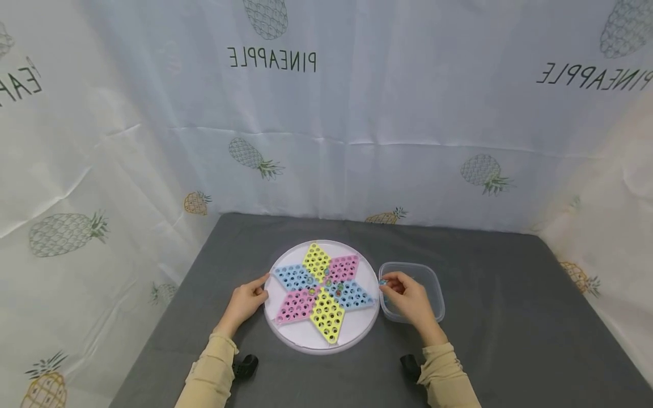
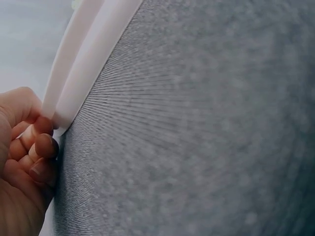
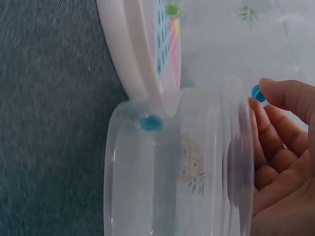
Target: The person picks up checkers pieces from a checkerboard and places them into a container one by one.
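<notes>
A round white board (image 1: 306,338) with a star of yellow, pink and blue perforated fields lies on the grey table; a few marbles sit near its centre (image 1: 326,281). My left hand (image 1: 248,298) holds the board's left rim (image 2: 74,88), fingers curled against its edge. My right hand (image 1: 403,293) hovers over the clear plastic tub (image 1: 433,283) just right of the board and pinches a blue marble (image 3: 258,93) at its fingertips. Another blue marble (image 3: 150,123) lies inside the tub (image 3: 162,187).
Grey cloth (image 1: 510,317) covers the table, which ends at a white pineapple-print curtain (image 1: 357,141) behind and at both sides. Two small black objects (image 1: 246,365) (image 1: 410,364) sit near the front edge by my forearms.
</notes>
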Motion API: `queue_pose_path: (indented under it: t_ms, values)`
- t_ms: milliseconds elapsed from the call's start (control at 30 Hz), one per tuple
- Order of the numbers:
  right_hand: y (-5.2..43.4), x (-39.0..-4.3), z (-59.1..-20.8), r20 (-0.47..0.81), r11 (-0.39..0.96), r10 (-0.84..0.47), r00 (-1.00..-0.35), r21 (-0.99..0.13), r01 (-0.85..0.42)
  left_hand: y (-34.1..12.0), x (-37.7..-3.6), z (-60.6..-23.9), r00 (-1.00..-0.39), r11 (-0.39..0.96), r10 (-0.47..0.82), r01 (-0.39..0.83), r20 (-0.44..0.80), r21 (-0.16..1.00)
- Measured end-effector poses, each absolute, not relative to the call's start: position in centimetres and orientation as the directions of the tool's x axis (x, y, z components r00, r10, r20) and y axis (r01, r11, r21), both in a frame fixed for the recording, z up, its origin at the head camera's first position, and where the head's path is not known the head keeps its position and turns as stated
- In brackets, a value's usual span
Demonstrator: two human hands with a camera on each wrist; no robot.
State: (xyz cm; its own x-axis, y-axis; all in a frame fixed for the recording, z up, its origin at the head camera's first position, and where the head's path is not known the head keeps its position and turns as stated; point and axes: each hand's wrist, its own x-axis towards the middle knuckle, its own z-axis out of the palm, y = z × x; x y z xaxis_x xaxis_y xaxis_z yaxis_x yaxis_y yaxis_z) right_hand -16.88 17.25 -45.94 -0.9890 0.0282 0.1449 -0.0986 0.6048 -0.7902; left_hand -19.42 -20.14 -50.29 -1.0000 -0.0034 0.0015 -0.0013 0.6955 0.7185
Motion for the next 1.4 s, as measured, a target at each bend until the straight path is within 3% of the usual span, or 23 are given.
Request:
queue_pose_path:
  t_ms: [500, 1400]
  values:
    - [19.1, -18.3, -46.9, 0.104, 0.737, 0.003, -0.995, -0.673, -0.069, -20.2, -19.6, -50.3, -0.999, 0.694, 0.004, -0.023, -0.036, 0.72]
    - [18.4, -18.1, -45.7, 0.128, 0.731, -0.022, -0.991, -0.674, -0.104, -20.1, -19.8, -49.9, -0.999, 0.691, 0.01, -0.021, -0.039, 0.723]
